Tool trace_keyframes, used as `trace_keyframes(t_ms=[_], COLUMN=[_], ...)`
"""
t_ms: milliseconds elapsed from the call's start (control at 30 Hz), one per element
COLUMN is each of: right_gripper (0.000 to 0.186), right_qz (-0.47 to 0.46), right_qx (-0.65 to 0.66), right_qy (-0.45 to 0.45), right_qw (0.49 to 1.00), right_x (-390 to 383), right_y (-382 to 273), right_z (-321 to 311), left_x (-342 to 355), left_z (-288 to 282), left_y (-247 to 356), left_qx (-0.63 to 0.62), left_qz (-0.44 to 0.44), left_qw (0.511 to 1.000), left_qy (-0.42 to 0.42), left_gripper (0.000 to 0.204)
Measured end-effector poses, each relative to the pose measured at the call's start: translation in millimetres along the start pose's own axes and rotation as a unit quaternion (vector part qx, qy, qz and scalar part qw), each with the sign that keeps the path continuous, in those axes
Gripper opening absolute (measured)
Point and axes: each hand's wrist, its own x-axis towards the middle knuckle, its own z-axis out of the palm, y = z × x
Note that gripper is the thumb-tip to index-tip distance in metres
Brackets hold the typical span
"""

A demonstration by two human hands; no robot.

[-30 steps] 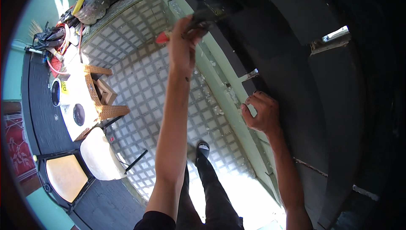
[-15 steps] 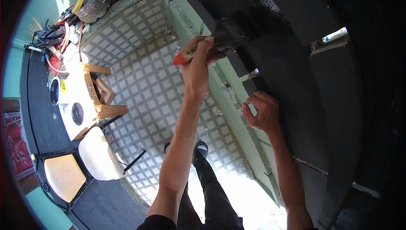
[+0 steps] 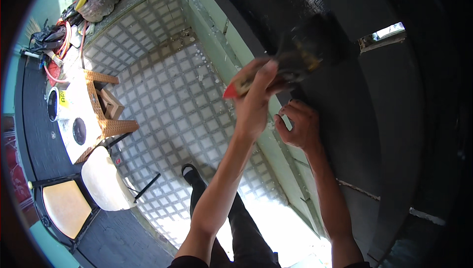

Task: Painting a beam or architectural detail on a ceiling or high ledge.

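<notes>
My left hand [image 3: 256, 98] is closed around the handle of a wide paintbrush [image 3: 303, 61], whose handle end is red. The brush head is dark and smeared by motion, over a black-painted wooden panel [image 3: 350, 125] on the right. A wet sheen shows on the panel above the brush. Lower down, my right hand [image 3: 300, 125] is loosely curled against the panel near its left edge, thumb close to the fingers. I see nothing in that hand.
Pale green wooden framing [image 3: 290, 167] borders the panel. On the left, a white paint can [image 3: 58, 104] stands on a wicker-legged stool [image 3: 106, 128], near a chair [image 3: 101, 179]. A clear plastic tub [image 3: 101, 1] sits on the ledge [image 3: 135, 1]. The floor is tiled [image 3: 162, 95].
My left hand and the paintbrush have swept right and slightly down across the panel. My right hand stays almost where it was. The view has shifted a little, and one foot now shows further forward.
</notes>
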Motion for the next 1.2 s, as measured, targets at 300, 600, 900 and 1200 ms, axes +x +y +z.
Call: trace_keyframes(t_ms=[300,600,900,1200], right_gripper=[0.013,0.011,0.01,0.008], right_qz=[-0.002,-0.01,-0.02,-0.02], right_qx=[0.009,0.018,0.012,0.023], right_qy=[0.023,0.011,0.016,0.016], right_qw=[1.0,1.0,1.0,0.999], right_x=[1.1,-2.7,3.0,5.5], right_y=[-2.0,0.5,-1.4,-6.2], right_z=[3.9,6.5,-0.8,1.9], left_x=[-4.8,32.5,13.3,25.9], left_z=[-35.6,-1.5,-43.2,-64.7], left_y=[-40.5,-41.6,-52.9,-71.3], left_qx=[-0.073,-0.142,-0.129,-0.15], left_qz=[-0.056,-0.043,-0.066,-0.048], left_qw=[0.995,0.986,0.99,0.987], left_qy=[0.043,-0.08,0.0,-0.015], left_gripper=[0.027,0.022,0.02,0.018])
